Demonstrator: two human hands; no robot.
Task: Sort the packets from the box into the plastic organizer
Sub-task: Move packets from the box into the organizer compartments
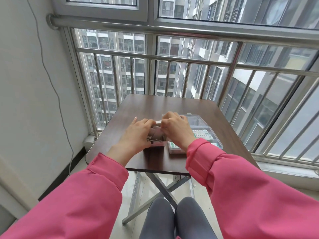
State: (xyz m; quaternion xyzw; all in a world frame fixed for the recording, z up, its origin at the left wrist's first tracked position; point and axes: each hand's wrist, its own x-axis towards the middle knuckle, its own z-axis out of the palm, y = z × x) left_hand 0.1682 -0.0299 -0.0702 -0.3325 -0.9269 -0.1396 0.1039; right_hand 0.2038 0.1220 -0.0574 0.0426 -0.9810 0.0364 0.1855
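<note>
Box (pixel 156 144) on table (pixel 138 107), organizer (pixel 205 128) just right.

1. I see the box (pixel 156 144), small, pinkish, mostly hidden, left of the organizer.
2. Clear plastic organizer (pixel 198 135), lid open; green-white packets (pixel 201 135) lie flat in its compartments.
3. White packet (pixel 158 121), possibly, raised above the box.

light: soft daylight through window (pixel 189 69) | shadows: faint | focus: sharp | edges: wide-angle bending
</note>
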